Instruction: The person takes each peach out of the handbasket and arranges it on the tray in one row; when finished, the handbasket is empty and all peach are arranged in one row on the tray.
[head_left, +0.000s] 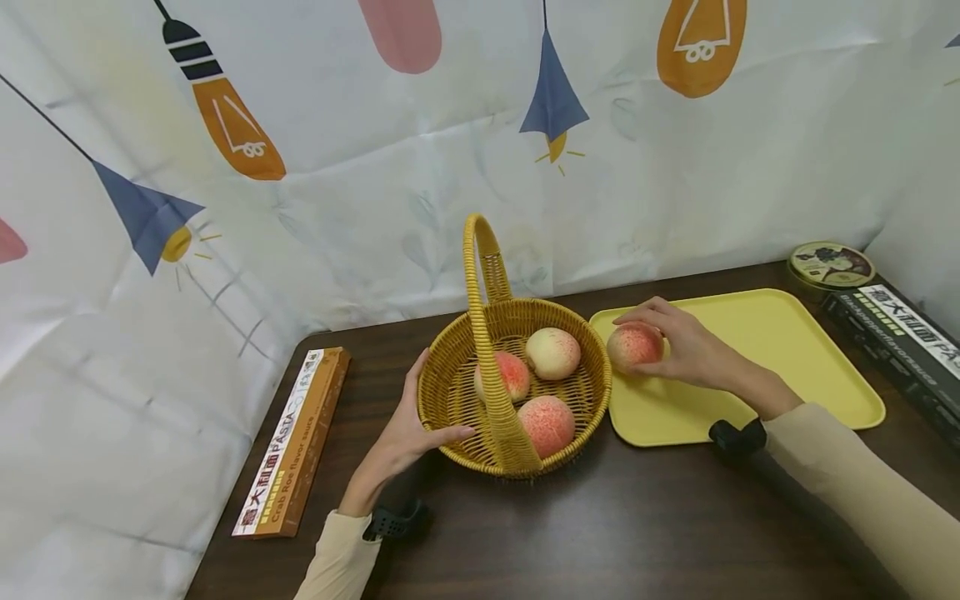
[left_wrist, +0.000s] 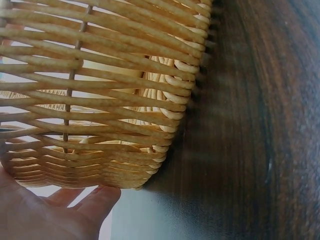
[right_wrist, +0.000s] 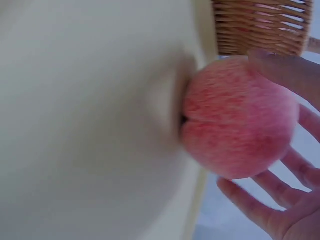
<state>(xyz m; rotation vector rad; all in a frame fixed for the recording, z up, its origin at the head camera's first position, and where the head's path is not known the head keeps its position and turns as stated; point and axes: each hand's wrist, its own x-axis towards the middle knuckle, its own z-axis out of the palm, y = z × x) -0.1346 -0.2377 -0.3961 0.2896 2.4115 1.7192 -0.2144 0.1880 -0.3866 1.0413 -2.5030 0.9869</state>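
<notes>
A yellow woven basket [head_left: 551,310] with a tall arched handle stands left of the yellow tray [head_left: 757,358]. Inside it lie a pale peach [head_left: 553,353], a redder peach [head_left: 512,377] partly behind the handle, and a pink peach [head_left: 546,426]. My left hand [head_left: 408,429] holds the basket's left side, thumb over the rim; the left wrist view shows fingers against the weave [left_wrist: 100,165]. Over the tray's left end, my right hand [head_left: 686,346] grips another pink-red peach [right_wrist: 237,117] between thumb and fingers. Whether this peach touches the tray is hard to tell.
An orange pasta box [head_left: 292,442] lies at the table's left edge. On the right are a black pasta box [head_left: 907,350] and a round tin [head_left: 831,265]. A patterned cloth [head_left: 360,225] hangs behind the dark wooden table [head_left: 600,525].
</notes>
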